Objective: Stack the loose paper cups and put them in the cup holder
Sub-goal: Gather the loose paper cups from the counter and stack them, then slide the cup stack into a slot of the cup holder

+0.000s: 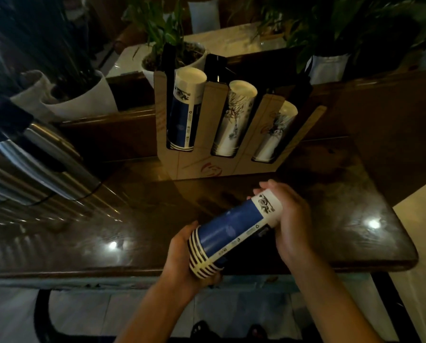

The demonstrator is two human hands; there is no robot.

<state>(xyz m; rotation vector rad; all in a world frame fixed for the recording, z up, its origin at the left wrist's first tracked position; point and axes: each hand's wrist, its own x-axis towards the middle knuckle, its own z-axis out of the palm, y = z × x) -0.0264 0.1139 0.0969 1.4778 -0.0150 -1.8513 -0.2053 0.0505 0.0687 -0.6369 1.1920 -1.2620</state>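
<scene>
A stack of blue and white paper cups (pixel 231 231) lies tilted between my hands above the dark wooden table (pixel 108 219). My left hand (pixel 182 253) grips its striped lower end. My right hand (pixel 291 219) is curled round its white upper end. Behind it stands a brown cardboard cup holder (pixel 207 167) with three slots. A blue cup stack (pixel 184 110) fills the left slot. White printed cup stacks sit in the middle slot (pixel 234 120) and the right slot (pixel 273 134).
A shiny metal urn (pixel 29 164) stands at the left of the table. White plant pots (pixel 83 97) and leafy plants (pixel 172 53) line the raised ledge behind the holder. The table's front edge (pixel 133 271) runs just under my hands.
</scene>
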